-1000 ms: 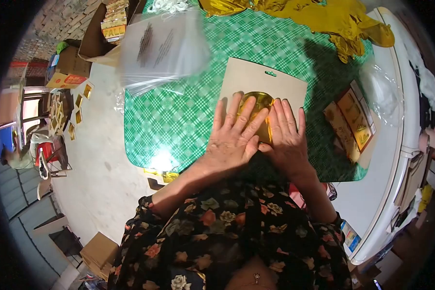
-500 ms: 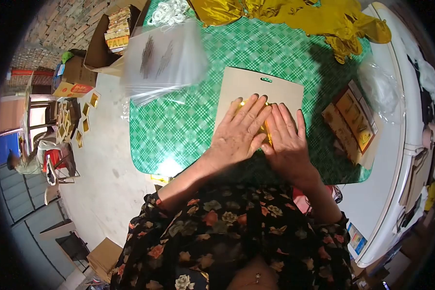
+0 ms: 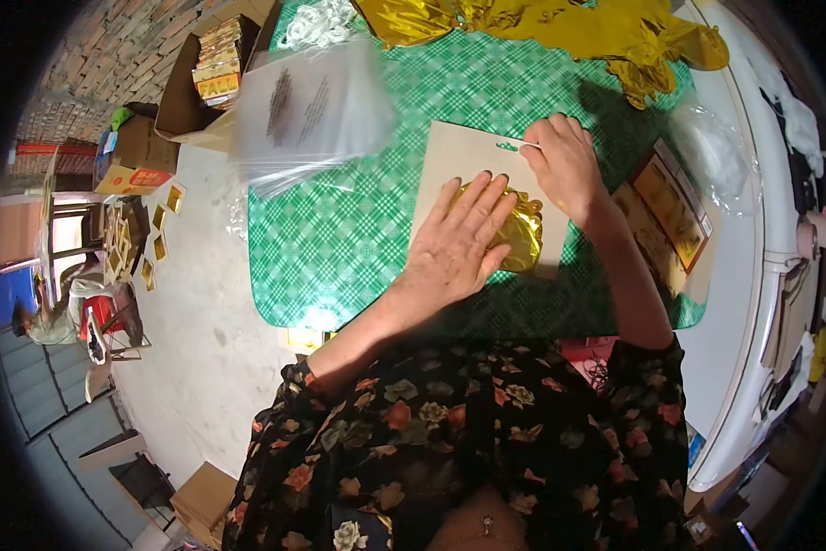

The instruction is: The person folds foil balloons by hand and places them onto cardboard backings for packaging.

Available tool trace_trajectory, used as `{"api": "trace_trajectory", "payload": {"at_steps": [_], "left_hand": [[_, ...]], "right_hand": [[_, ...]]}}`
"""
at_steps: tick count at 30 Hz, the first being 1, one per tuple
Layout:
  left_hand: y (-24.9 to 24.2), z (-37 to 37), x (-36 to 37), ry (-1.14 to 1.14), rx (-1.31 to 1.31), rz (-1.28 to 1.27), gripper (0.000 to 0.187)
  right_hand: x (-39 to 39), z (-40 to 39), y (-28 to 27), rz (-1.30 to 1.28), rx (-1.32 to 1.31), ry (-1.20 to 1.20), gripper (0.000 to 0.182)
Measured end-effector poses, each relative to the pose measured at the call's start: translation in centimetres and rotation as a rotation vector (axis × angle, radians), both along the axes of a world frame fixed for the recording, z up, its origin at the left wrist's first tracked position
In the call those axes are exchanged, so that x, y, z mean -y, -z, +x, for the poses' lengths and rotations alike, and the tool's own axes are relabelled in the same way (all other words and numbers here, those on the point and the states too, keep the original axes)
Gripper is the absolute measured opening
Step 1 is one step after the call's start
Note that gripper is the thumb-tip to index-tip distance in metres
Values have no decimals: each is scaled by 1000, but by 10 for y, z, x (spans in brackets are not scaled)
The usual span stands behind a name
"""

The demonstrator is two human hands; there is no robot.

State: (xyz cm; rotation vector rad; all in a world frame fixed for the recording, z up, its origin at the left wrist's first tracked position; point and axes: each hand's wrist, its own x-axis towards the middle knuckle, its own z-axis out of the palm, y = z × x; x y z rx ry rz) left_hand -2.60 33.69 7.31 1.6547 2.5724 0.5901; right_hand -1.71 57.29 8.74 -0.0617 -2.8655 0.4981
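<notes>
A beige cardboard card (image 3: 463, 147) with a hanger slot at its top edge lies on the green checked tablecloth. On it rests a folded piece of shiny gold foil (image 3: 525, 237), partly covered by my left hand (image 3: 454, 241). That hand lies flat, palm down, with its fingers stretched out over the foil. At the card's upper right corner, beside the slot, my right hand (image 3: 567, 165) is closed, thumb and curled fingers pinching the card's edge. The fingertips there are partly hidden.
Clear plastic bags (image 3: 312, 110) are stacked at the left, below white string (image 3: 316, 23). Gold foil balloons (image 3: 542, 37) spread along the far edge. Printed packs (image 3: 675, 216) and a clear bag (image 3: 712, 151) lie at the right. A person (image 3: 59, 312) sits at far left.
My right hand has left the foil and moved up to the card's upper right corner, closing there. More gold foil shows now. My left hand has stayed flat on it.
</notes>
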Motion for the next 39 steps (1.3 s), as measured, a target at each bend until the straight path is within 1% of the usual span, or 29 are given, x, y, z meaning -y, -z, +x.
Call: {"api": "trace_trajectory", "payload": {"at_steps": [3,6,9,12,15,16,19,22,25,26,29,31,32,34,36,37,38,39], "left_hand": [[-1,1,1,-15,0,-4,69],[-1,2,1,-29,-4,-15,69],[0,2,1,-32,-4,-17,69],[1,3,1,-34,-10,-19,70],[0,2,1,-37,-10,-16,70],[0,3,1,-38,-8,-13,70],[0,3,1,-46,-28,-21,70],[2,3,1,-47,-11,-14,68],[1,3,1,-47,-12,-14,68],[1,3,1,-47,-12,-17,67],[-1,4,1,-47,-10,-25,67],[0,4,1,-48,-10,-23,66],[0,3,1,-47,-10,-27,66],[-1,2,1,-41,-8,-31,65],[0,1,1,-31,-10,-24,65],[1,1,2,-30,-9,-25,65],[0,1,4,-30,10,-17,64],[-1,0,4,-30,28,-9,64]], "right_hand": [[-2,-9,-4,-84,36,-50,16],[3,-13,-15,-133,151,-20,17],[-7,-25,-11,-75,85,-83,18],[-28,-38,-13,-188,94,-118,17],[-69,-49,-16,-84,43,-176,15],[-73,-45,-30,-57,75,-89,16],[-126,-29,-38,-120,-21,-60,21],[-171,-5,-54,-102,-92,46,19],[-181,6,-74,-85,-3,223,17],[-177,10,-76,-181,-31,264,16],[-155,14,-69,846,-398,303,20],[-121,19,-73,692,-409,229,26],[-88,24,-69,461,-315,139,27],[-6,41,-69,200,-21,31,34],[44,69,-47,245,32,-63,54],[60,85,-14,317,-112,-139,67],[69,97,4,228,-69,-142,80],[75,102,10,140,-26,-145,92]]}}
